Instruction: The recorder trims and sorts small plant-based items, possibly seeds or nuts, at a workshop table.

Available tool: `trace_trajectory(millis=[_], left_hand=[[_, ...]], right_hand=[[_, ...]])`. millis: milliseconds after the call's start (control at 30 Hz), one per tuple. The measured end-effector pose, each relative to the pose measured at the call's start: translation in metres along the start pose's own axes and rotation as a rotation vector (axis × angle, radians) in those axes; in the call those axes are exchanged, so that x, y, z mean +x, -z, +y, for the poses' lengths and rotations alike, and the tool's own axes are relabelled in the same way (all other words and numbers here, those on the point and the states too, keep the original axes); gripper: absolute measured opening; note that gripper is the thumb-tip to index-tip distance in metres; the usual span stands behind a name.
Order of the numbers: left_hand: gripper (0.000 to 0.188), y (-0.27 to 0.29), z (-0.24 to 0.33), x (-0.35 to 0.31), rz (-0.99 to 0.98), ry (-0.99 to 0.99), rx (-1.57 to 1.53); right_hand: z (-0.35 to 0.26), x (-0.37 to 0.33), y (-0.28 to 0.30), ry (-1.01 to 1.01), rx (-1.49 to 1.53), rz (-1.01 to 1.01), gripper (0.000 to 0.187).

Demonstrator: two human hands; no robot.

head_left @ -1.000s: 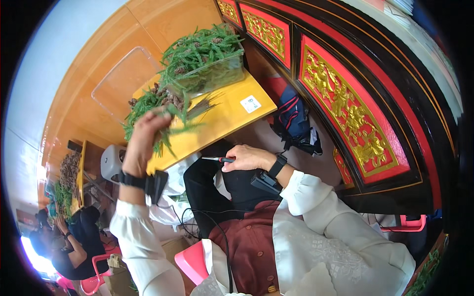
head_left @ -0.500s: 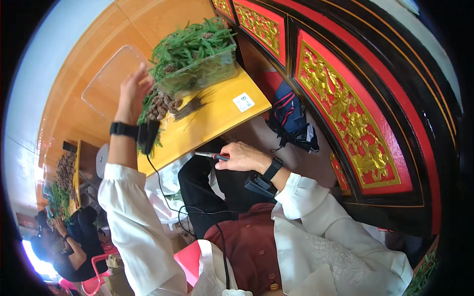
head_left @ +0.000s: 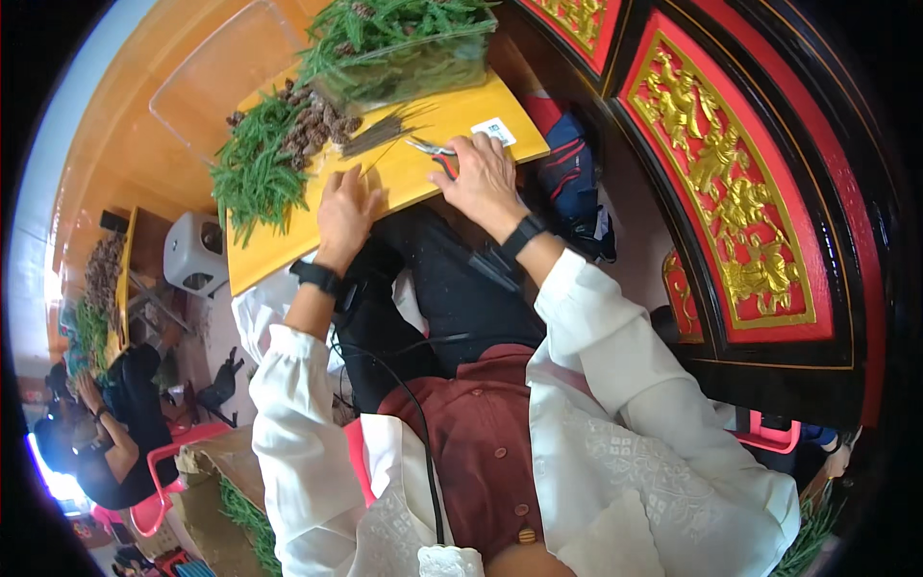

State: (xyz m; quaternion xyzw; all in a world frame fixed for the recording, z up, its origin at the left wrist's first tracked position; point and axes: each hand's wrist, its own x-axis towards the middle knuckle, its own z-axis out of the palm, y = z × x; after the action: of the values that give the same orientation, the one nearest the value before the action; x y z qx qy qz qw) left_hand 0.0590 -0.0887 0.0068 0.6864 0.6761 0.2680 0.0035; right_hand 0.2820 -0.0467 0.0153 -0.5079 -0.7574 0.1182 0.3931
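My right hand (head_left: 481, 183) is closed round the red and black handles of a pair of pliers (head_left: 433, 149), their metal jaws pointing left over the yellow table (head_left: 385, 183). To its left, my left hand (head_left: 347, 216) is above the table's front edge, fingers apart, with nothing visible in it. Thin dark wires (head_left: 380, 134) lie in a bundle just beyond both hands. Brown pine cones (head_left: 322, 125) are heaped beside the wires, touching a pile of green sprigs (head_left: 255, 163) at the table's left.
A clear plastic bin (head_left: 413, 82) full of green sprigs stands at the back, with a clear lid (head_left: 183, 72) to its left. A white label (head_left: 493, 132) is on the table near its right end. A carved red and gold panel (head_left: 726, 183) rises at right. Another person (head_left: 106, 442) sits far left.
My left hand has come down from beside the bin to the table's front edge. My right hand has lifted the pliers from above my lap to the tabletop. The view has shifted.
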Motion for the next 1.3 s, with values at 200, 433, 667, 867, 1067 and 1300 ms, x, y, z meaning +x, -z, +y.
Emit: trace_trajectory(millis=[200,433,667,867,1067,1300], left_hand=[[0.053,-0.004,-0.023,-0.016,-0.009,-0.072,0.371],[0.055,-0.003,-0.031,-0.063,0.165,-0.17,0.353],[0.047,0.016,-0.029,-0.087,0.027,-0.159,0.446],[0.027,0.029,-0.013,-0.078,0.102,-0.172,0.236],[0.025,0.025,-0.069,-0.034,0.116,0.033,0.035],[0.035,0.01,-0.097,0.066,-0.019,0.128,0.057]], right_hand=[[0.004,0.022,-0.071,0.169,-0.215,0.057,0.041],[-0.009,0.024,-0.097,0.394,-0.313,0.14,0.041],[-0.057,-0.025,-0.107,0.712,0.133,-0.228,0.035],[-0.044,-0.031,-0.104,0.767,0.033,-0.041,0.025],[-0.028,-0.016,-0.09,0.704,0.04,-0.133,0.017],[0.004,0.012,-0.098,0.739,0.168,-0.078,0.016]])
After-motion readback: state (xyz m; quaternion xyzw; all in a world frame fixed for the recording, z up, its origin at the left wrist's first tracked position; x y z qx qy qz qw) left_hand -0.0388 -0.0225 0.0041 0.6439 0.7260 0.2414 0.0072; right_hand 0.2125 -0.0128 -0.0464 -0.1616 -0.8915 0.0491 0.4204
